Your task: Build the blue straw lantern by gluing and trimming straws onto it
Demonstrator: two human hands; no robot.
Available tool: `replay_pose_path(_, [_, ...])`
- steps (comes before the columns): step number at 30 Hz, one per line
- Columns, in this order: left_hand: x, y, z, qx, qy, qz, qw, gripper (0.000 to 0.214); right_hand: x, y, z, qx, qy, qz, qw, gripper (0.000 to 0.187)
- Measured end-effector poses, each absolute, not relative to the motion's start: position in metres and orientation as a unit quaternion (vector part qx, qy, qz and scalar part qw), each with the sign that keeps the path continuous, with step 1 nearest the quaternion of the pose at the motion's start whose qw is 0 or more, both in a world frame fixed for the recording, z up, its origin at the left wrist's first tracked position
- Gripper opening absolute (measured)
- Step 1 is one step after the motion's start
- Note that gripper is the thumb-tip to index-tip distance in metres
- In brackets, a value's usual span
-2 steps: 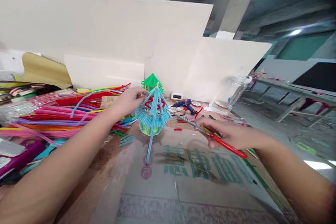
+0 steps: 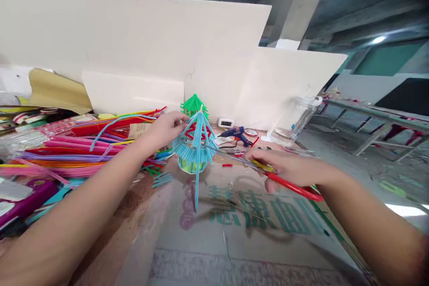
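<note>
Two hands work over the tabletop [image 2: 140,205]. Left hand [image 2: 166,129]: fingers grasp the top of the blue straw model [image 2: 196,145], held upright before a green straw model [image 2: 194,105]. Right hand [image 2: 290,167]: fingers clenched on the scissors [image 2: 293,188], blades pointing at the blue model.

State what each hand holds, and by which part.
The left hand pinches the blue straw umbrella-shaped model near its top; the right hand grips the red-handled metal scissors by their handles.
</note>
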State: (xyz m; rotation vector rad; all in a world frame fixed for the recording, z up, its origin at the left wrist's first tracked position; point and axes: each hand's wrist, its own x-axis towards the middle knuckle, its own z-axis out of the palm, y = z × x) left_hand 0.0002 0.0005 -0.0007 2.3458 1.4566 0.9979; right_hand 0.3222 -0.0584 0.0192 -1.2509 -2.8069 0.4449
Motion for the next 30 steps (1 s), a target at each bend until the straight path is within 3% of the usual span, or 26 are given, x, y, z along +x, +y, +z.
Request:
replay_pose_path(5, [0.0, 0.006, -0.005, 0.794, 0.487, 0.35, 0.098, 0.029, 0.314, -0.046, 0.023, -0.427, -0.891, 0.152, -0.01, 0.059])
replay_pose_path(10, [0.001, 0.008, -0.007, 0.804, 0.463, 0.36, 0.095, 0.028, 0.33, -0.044, 0.009, -0.443, -0.883, 0.149, -0.033, 0.053])
replay_pose_path(18, [0.019, -0.016, 0.005, 0.807, 0.479, 0.345, 0.009, 0.026, 0.321, -0.046, 0.003, -0.419, -0.894, 0.16, 0.018, 0.055])
replay_pose_path(30, [0.022, -0.017, 0.004, 0.846, 0.418, 0.332, -0.005, 0.029, 0.313, -0.042, -0.008, -0.374, -0.908, 0.183, 0.048, 0.047])
